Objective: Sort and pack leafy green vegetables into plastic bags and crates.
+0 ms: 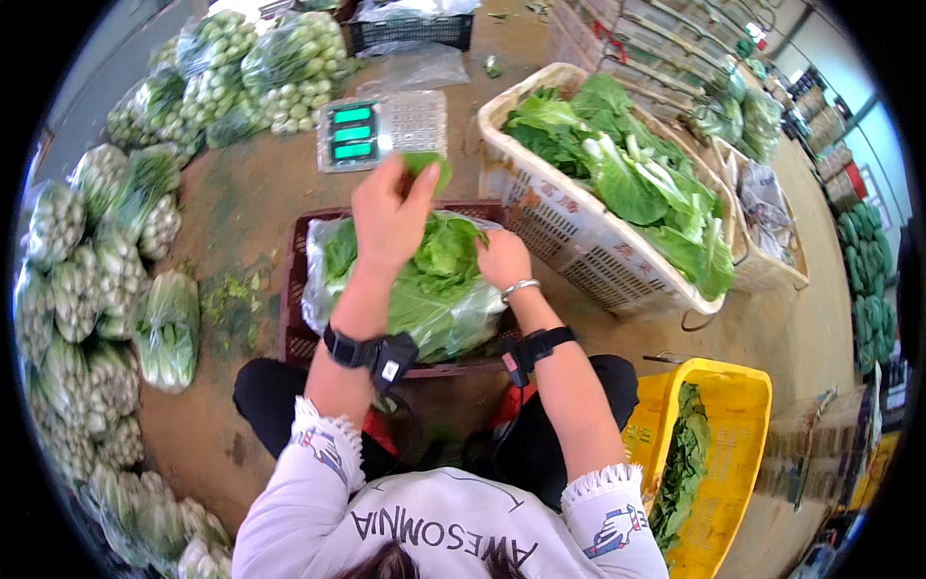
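Observation:
My left hand (pixel 391 210) is raised over the near side of a digital scale, its thumb and fingers closed on a green leaf (pixel 432 168). Below it, leafy greens (pixel 445 253) lie in a clear plastic bag (pixel 463 315), which rests in a dark red plastic crate (pixel 293 307). My right hand (pixel 504 260) has its fingers curled in at the right side of the bagged greens; whether they pinch a leaf or the film, I cannot tell. The scale (pixel 416 119) has a lit green display and sits on the floor beyond the crate.
A white basket (pixel 571 235) heaped with loose greens stands tilted at right. Nearer me is a yellow crate (pixel 745 434) with leaves inside. Bagged vegetables (pixel 90 289) line the floor at left, one bag (pixel 168 333) closer in. A black crate (pixel 412 32) stands at the back.

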`<state>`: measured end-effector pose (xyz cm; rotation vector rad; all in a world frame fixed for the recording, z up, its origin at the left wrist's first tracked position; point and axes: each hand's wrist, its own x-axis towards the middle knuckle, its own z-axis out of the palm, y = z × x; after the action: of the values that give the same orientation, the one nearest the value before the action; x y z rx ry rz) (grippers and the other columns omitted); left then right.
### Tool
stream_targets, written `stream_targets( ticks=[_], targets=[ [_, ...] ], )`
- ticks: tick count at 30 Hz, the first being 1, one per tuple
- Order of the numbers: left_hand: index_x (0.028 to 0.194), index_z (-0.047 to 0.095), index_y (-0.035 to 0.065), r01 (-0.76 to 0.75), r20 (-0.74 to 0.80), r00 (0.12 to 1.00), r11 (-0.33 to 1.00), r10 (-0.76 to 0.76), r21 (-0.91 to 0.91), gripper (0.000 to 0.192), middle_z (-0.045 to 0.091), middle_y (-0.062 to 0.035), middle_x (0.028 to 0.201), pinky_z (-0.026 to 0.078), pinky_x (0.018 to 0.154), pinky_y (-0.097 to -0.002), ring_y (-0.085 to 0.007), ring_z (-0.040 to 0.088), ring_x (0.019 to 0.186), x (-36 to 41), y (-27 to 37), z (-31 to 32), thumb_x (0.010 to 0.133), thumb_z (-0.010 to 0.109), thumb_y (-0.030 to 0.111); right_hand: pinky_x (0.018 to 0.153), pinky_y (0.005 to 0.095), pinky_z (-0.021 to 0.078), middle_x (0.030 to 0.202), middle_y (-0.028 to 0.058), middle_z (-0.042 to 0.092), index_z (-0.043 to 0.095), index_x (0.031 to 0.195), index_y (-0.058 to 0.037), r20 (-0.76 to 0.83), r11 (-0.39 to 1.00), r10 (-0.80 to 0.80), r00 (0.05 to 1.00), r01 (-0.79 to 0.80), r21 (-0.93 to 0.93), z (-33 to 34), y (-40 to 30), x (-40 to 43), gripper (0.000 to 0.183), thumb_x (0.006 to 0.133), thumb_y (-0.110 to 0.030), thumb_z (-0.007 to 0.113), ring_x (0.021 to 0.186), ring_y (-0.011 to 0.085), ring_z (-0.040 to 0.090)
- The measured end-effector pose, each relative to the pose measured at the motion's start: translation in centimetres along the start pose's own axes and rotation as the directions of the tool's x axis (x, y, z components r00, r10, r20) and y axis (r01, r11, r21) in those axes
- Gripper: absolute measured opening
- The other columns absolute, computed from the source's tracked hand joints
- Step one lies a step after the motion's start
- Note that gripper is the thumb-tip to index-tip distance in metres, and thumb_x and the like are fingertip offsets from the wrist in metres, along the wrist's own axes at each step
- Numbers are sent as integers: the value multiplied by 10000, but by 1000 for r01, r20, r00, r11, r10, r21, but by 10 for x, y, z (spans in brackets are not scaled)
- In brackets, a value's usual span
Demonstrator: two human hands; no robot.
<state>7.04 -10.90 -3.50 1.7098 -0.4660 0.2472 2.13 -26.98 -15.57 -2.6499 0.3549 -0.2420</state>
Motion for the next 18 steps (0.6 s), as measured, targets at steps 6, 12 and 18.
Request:
stream_targets(
  ticks=[6, 12, 18],
  targets=[
    [874, 608, -10, -565, 130, 810, 699, 572, 439, 382, 618, -161, 733, 459, 634, -340, -279, 590, 680, 127, 45, 114, 793, 581, 363, 725, 437, 437, 844, 232, 599, 606, 932, 21, 15, 948, 132, 991, -131, 290, -24, 17, 0, 287, 828, -234, 525, 808, 386, 562],
    [754, 626, 35, -484, 793, 609, 796, 8, 364, 201, 604, -171, 744, 465, 646, -390, -323, 581, 701, 24, -46, 70, 725, 554, 220, 698, 436, 435, 807, 221, 601, 596, 874, 30, -127, 886, 250, 960, -174, 429, -32, 32, -12, 228, 825, -183, 530, 779, 385, 567],
    [1197, 486, 78, -739, 874, 486, 535, 4, 408, 540, 463, -111, 1239, 302, 966, -382, -246, 415, 1146, -51, -110, 50, 714, 622, 277, 679, 429, 433, 794, 217, 589, 574, 870, 34, -389, 934, 168, 906, -21, 356, -21, 27, -30, 186, 846, -133, 496, 742, 401, 556]
  ],
)
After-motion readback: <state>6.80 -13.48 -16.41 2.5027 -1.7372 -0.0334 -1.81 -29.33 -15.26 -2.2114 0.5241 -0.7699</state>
